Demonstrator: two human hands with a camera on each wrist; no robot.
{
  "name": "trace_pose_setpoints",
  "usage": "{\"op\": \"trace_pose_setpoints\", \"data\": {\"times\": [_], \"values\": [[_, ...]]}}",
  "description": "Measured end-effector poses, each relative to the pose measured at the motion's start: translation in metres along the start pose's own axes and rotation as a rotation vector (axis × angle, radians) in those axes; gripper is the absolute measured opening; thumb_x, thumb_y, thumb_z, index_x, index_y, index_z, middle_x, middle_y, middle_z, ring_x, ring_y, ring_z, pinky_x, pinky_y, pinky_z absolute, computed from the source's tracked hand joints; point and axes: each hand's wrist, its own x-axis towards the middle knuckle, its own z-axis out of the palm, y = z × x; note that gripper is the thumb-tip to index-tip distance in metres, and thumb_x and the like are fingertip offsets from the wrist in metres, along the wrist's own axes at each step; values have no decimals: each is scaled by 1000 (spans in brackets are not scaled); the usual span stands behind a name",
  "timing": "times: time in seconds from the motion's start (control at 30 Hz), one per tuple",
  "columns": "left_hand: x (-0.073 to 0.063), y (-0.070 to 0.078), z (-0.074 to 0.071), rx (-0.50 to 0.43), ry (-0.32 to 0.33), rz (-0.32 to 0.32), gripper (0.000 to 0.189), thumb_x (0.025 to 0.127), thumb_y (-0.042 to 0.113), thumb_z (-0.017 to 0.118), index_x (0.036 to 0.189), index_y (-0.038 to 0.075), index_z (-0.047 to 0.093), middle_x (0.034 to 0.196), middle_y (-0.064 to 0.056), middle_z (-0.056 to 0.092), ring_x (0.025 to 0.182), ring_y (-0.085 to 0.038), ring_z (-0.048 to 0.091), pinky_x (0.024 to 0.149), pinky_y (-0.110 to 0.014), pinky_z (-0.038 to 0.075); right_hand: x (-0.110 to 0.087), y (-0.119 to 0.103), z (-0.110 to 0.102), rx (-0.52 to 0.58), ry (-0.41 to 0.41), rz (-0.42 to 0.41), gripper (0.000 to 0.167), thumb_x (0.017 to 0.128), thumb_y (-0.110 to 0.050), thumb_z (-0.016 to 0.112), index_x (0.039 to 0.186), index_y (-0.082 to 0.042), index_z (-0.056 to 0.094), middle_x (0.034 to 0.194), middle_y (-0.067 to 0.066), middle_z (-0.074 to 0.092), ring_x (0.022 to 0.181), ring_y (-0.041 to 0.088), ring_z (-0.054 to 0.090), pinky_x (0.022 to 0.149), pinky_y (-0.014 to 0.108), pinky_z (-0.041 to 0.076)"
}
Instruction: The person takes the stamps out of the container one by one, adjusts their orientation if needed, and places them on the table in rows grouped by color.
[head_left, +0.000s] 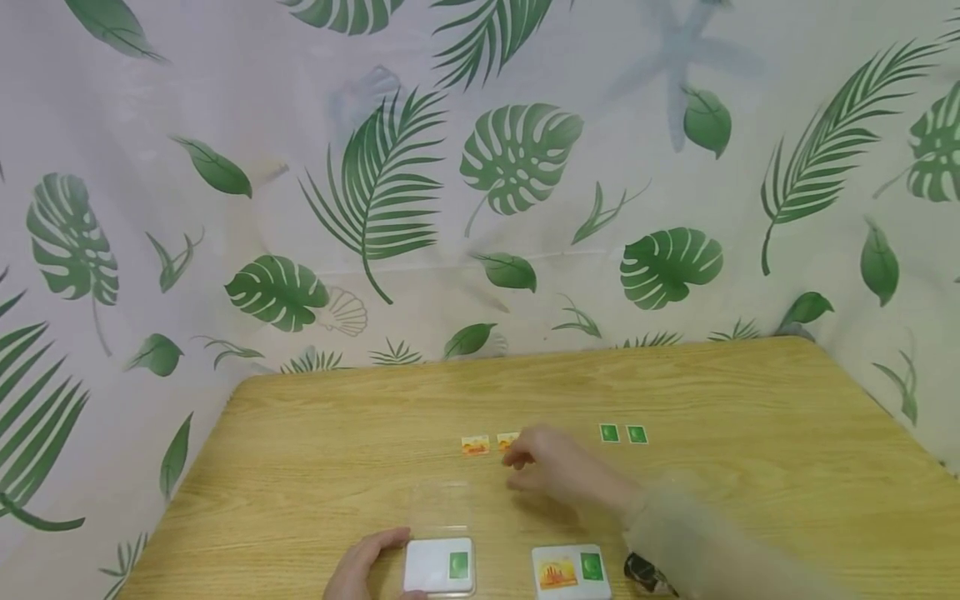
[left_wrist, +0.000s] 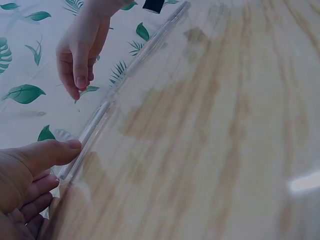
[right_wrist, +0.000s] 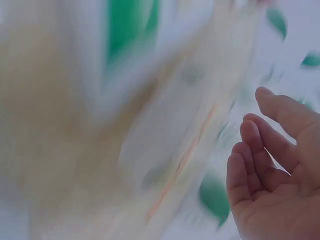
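Note:
My left hand [head_left: 363, 567] holds the left white case [head_left: 430, 567] by its side, with a finger near the upper corner and the thumb at the lower edge. A green picture piece lies at that case's right. In the left wrist view the left thumb [left_wrist: 60, 150] rests on a clear plastic edge. My right hand [head_left: 558, 467] hovers over the table with loosely bent fingers; nothing shows between them in the right wrist view. Its fingertips are nearest to an orange picture piece [head_left: 506, 440], which they partly cover. Another orange piece [head_left: 475, 445] lies left of it.
Two small green pieces [head_left: 609, 433] lie farther right on the wooden table [head_left: 337, 450]. A second white case [head_left: 547, 587] bears an orange and a green piece. A clear lid [head_left: 440, 504] stands out behind the left case. Leaf-patterned cloth [head_left: 525, 308] rises behind the table.

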Motion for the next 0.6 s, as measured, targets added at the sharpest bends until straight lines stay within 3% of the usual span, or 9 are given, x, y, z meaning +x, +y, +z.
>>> {"op": "trace_pose_setpoints", "data": {"times": [0.13,0.2,0.6], "values": [[0,0,0,-8,-1,-2,70,68,56,79,121,15,60,115,10,60,112,-22,53,95,-50,41,-9,-30,23,53,-54,-88,15,80,-16,77,91,-7,72,83,-6,62,76,7,54,68,21,48],[0,0,0,-20,-4,-10,70,68,55,80,122,15,59,116,10,60,113,-22,52,96,-51,40,-12,-40,33,30,-60,-113,15,78,-18,79,89,-10,73,79,-10,60,74,3,51,66,18,46],[0,-3,3,4,37,22,69,66,52,82,120,15,61,114,13,61,110,-17,54,95,-45,43,-20,-57,61,13,-98,-92,20,74,-23,81,89,-10,74,73,-15,50,71,2,42,64,16,40]]}}
